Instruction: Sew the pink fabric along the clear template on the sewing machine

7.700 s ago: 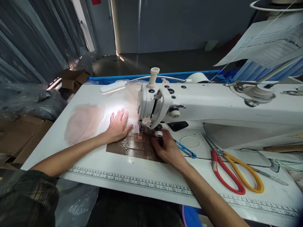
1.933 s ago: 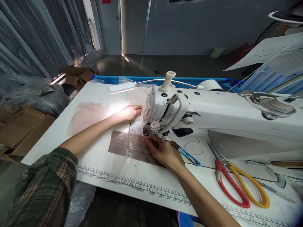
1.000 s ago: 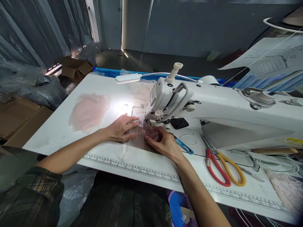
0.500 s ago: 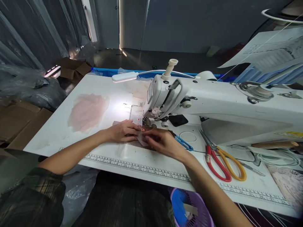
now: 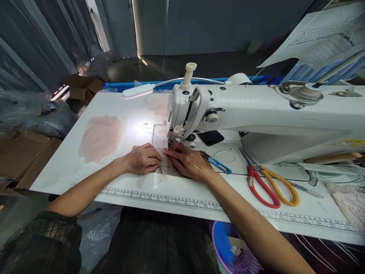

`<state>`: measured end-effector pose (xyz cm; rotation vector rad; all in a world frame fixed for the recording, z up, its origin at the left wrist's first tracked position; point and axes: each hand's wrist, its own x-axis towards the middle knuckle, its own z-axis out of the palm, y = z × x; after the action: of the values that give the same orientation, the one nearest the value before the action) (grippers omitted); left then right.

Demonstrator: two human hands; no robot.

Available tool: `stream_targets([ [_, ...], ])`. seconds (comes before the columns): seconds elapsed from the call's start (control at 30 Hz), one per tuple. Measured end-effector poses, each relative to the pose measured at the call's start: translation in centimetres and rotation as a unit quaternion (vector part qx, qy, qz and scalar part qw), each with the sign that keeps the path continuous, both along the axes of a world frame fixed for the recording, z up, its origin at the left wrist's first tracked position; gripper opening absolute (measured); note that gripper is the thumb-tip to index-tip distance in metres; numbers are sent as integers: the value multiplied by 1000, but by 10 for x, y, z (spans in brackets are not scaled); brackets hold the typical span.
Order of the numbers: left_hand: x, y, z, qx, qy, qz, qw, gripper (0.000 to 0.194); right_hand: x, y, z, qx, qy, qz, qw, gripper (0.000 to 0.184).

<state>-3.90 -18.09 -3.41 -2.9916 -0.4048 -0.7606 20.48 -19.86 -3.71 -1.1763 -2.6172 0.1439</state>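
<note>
A strip of sheer fabric (image 5: 165, 166) lies by the needle of a white sewing machine (image 5: 182, 110), over a brown piece partly under my hands. My left hand (image 5: 144, 159) rests on the sheer fabric's left side, fingers curled together and pressed on it. My right hand (image 5: 188, 161) is on its right side just in front of the presser foot (image 5: 171, 142), fingers closed on the edge; the fingertips are partly hidden. Blue thread snips (image 5: 219, 164) lie just right of my right hand.
Scissors with red and yellow handles (image 5: 264, 182) lie on the right. Pink sheer pieces (image 5: 102, 137) are on the left of the table. A printed ruler (image 5: 168, 201) runs along the front edge. A purple basket (image 5: 215, 238) stands below, cardboard boxes (image 5: 31, 156) at left.
My right hand has shifted toward the needle, its fingers now further up the fabric. My left hand has drawn slightly back from it, leaving a wider gap. The view has shifted a little.
</note>
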Motion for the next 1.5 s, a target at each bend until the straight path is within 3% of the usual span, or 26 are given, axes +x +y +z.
stream_targets([
  [0.33, 0, -4, -1, 32, 30, 1, 999, 19, 0, -3, -5, 12, 19, -6, 1000, 38],
  [0.57, -3, -3, -1, 19, 31, -2, 999, 21, 7, -2, -9, -22, 70, 12, 997, 36],
  [0.97, -3, -4, -1, 15, 43, -2, 999, 25, 1, -4, -9, -7, 39, 8, 999, 35],
  [1.13, -2, -4, -2, 36, 6, -10, 999, 22, 0, -6, -6, -6, 45, 5, 999, 35],
  [1.5, -1, -6, 1, 2, 33, 1, 999, 23, 6, -8, -6, -50, 100, 4, 994, 38],
])
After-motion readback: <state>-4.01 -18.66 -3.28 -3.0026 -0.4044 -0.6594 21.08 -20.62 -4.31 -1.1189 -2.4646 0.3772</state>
